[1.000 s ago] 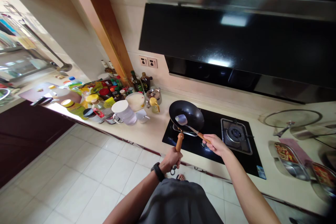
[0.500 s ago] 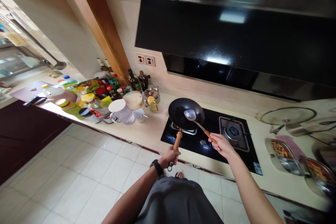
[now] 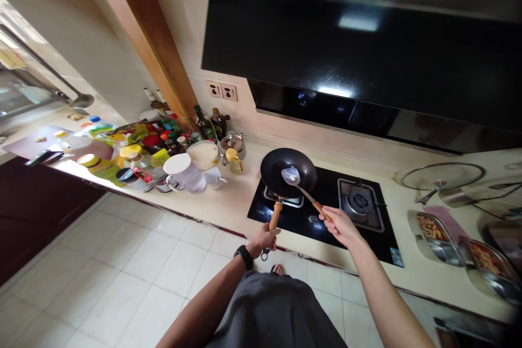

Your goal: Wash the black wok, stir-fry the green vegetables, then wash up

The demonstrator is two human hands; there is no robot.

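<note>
A black wok (image 3: 271,171) sits over the left burner of the black gas stove (image 3: 326,231). My left hand (image 3: 263,240) is closed around the wok's wooden handle, near its lower end. In my right hand (image 3: 338,225) is a metal spatula (image 3: 305,193), gripped by its wooden handle. The spatula's head lies over the inside of the wok, with a small pale bit on it that I cannot make out. To the right, the second burner (image 3: 360,202) has no pan on it.
Left of the stove stand a lidded water pitcher (image 3: 185,174), a small oil bottle (image 3: 234,160) and several jars and bottles. On the right are a glass lid (image 3: 442,175) and metal trays of food (image 3: 432,227). A range hood (image 3: 326,49) hangs above.
The spatula's head has shifted slightly left within the wok, and my right hand has moved a little left with it. My left hand keeps its hold. The view has shifted slightly.
</note>
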